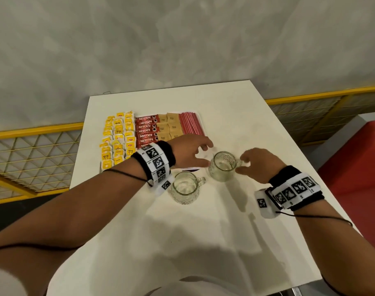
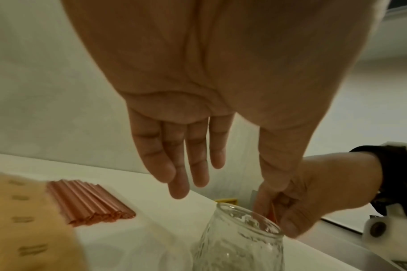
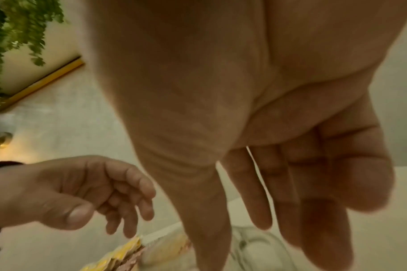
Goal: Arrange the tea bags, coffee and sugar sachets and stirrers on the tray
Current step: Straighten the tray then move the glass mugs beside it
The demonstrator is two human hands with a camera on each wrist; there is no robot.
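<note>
Dim warm light, blurry wrist views

mugs (image 1: pixel 222 166): clear textured glass | table (image 1: pixel 235 221): smooth matt white | sachets (image 1: pixel 146 129): glossy

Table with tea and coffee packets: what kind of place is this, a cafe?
Probably a cafe or hotel refreshment corner: tea bags, Nescafe coffee sachets and stirrers lined up by glass mugs.

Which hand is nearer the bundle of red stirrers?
Left. The left hand hovers just beside the bundle of red stirrers; the right hand is farther, beyond the clear glass mug.
</note>
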